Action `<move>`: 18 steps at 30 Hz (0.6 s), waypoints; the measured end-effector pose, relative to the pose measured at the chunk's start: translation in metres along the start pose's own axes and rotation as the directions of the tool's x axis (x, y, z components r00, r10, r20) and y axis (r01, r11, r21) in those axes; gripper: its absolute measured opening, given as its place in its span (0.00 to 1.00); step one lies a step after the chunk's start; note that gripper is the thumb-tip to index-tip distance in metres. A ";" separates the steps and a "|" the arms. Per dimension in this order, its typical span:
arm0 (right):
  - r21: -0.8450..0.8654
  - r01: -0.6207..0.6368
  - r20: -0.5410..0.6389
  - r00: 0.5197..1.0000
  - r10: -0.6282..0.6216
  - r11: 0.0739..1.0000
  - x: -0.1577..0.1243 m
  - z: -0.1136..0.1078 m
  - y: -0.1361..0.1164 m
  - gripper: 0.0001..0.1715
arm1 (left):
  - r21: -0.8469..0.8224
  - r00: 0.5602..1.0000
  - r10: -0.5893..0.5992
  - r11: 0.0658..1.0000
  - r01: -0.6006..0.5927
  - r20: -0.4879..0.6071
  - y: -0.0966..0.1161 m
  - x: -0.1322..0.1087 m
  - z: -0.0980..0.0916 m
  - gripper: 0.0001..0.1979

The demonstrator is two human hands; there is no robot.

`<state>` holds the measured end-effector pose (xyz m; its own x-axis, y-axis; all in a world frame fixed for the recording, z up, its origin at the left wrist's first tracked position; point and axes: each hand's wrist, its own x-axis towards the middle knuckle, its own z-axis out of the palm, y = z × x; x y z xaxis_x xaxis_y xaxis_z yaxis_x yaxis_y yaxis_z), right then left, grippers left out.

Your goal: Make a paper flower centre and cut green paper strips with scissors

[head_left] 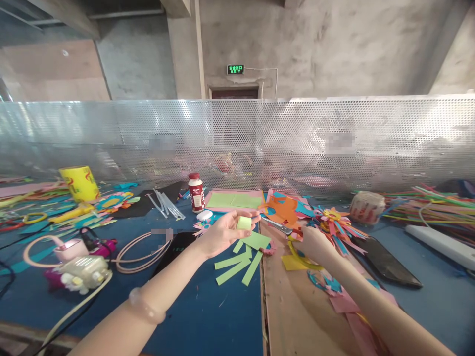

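My left hand [226, 231] is closed on a small folded piece of light green paper [244, 223], held between thumb and fingers above the table. In my right hand [313, 244] is a pair of scissors [278, 227]. Their metal blades point left, towards the left hand, a little apart from the green paper; the fingers hide much of the handles. Just below the left hand, several light green paper strips [233, 272] lie fanned out beside a green paper piece [259, 241].
Green sheets [234, 200] lie at the back beside a bottle [196, 193]. Orange paper [284, 207] and paper flowers [336, 222] sit at right, near a phone [388, 262]. Plugs and a cable [143, 252] occupy the left. A perforated metal panel [237, 143] stands behind the table.
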<state>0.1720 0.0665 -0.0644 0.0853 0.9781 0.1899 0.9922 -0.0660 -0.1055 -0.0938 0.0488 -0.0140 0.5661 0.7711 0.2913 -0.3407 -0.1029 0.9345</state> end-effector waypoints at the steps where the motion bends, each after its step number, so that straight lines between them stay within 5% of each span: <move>1: 0.003 0.002 -0.004 1.000 -0.002 1.000 0.000 0.001 0.001 0.15 | 0.023 1.000 0.003 1.000 -0.003 -0.005 0.000 0.000 -0.001 0.14; 9: 0.044 0.009 -0.056 0.998 -0.007 0.999 0.006 0.007 0.007 0.13 | 0.160 0.995 -0.074 0.983 0.085 -0.071 -0.005 0.006 -0.012 0.18; 18: 0.171 0.011 -0.210 0.977 0.026 0.985 0.001 -0.006 -0.002 0.16 | -0.012 0.991 -0.059 0.998 0.058 -0.118 -0.002 0.005 -0.016 0.21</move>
<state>0.1709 0.0661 -0.0586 0.1281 0.9126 0.3882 0.9630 -0.0210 -0.2685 -0.1026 0.0628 -0.0180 0.4923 0.8448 0.2096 -0.3165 -0.0506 0.9472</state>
